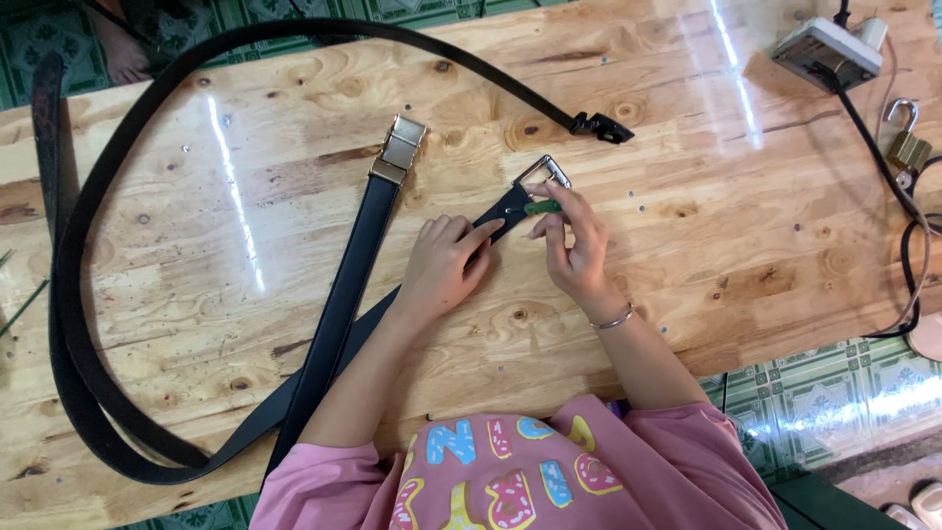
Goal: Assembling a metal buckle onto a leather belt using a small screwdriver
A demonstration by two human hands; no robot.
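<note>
Belt end [507,211], black, lies near the middle of the table [687,245] with its long axis running diagonally, from the lower left up to the right, where a silver rectangular buckle [542,172] points toward the far right corner. Left hand [444,263] lies flat on the strap, fingers pressing it to the wood, its grip closed on nothing. Right hand [574,240] pinches a small green tool [542,207] between thumb and fingertips, the tip touching the strap just behind the buckle. A second black belt with a gold buckle [400,147] lies just beside, steeper, its buckle pointing away from the person. A third belt [74,294] loops widely round the left side and along the far edge. Glossy knotty pine planks reflect strip lights. A padlock [908,147] and a grey device [826,54] with cables sit at the right. Green patterned floor tiles [834,393] show below.
</note>
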